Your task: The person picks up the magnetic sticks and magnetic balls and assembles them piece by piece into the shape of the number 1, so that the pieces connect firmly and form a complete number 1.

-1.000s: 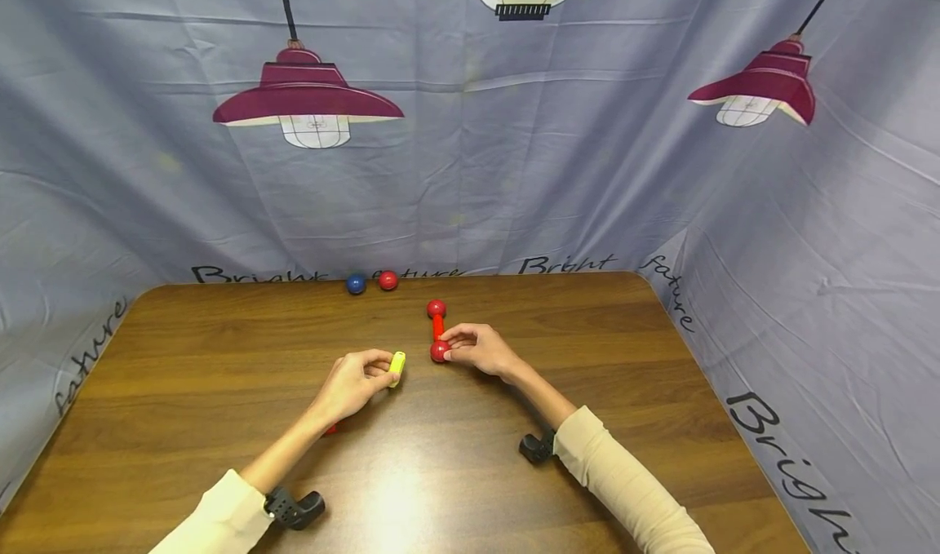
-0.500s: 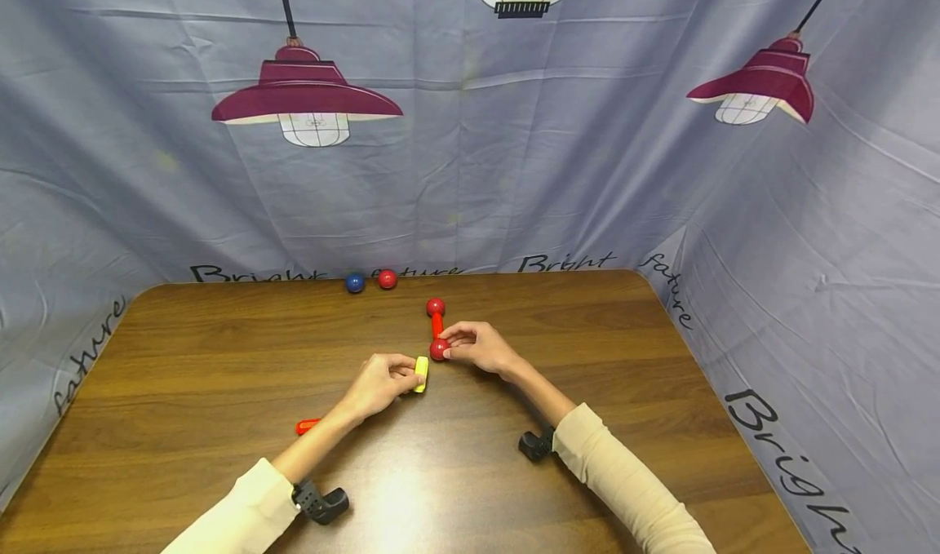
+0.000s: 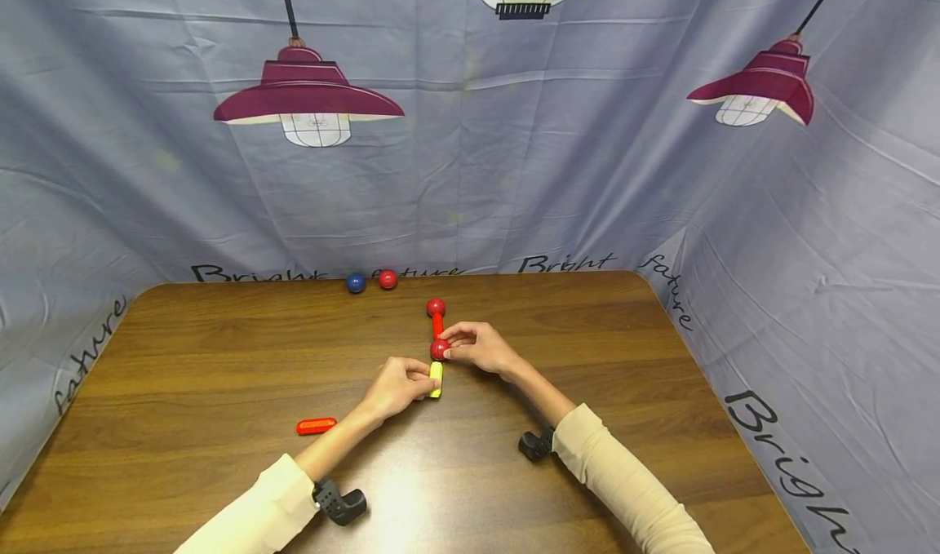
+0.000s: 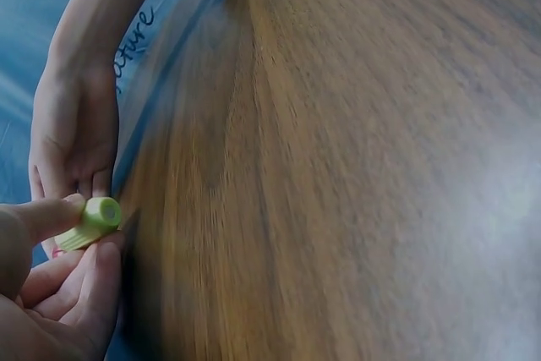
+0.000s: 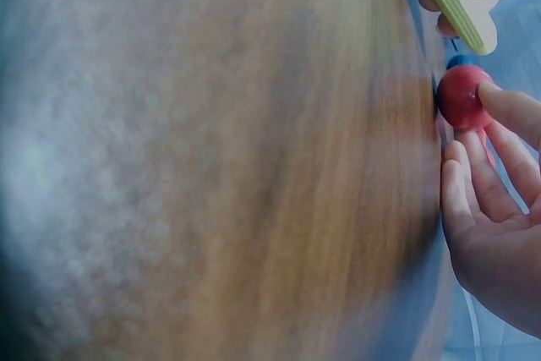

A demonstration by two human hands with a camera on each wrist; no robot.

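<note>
My left hand (image 3: pixel 399 387) pinches a short yellow rod (image 3: pixel 436 380) between thumb and fingers, its far end close to a red ball (image 3: pixel 439 349). Whether rod and ball touch is hard to tell in the head view; the right wrist view shows a small gap. That ball is steadied by my right hand (image 3: pixel 477 347), thumb on one side and fingertips on the other. From the ball a red rod (image 3: pixel 437 325) runs away to a second red ball (image 3: pixel 436 308). In the left wrist view, the round end of the yellow rod (image 4: pixel 106 211) faces the camera.
A loose red rod (image 3: pixel 317 426) lies on the wooden table (image 3: pixel 220 358), beside my left forearm. At the back edge sit a blue ball (image 3: pixel 356 283) and another red ball (image 3: pixel 387 279). A printed grey-blue curtain (image 3: pixel 455 170) hangs behind the table.
My left hand has carried the yellow rod rightward, up near the closer red ball. The loose red rod has come out from behind the left forearm. My right hand has stayed in place.
</note>
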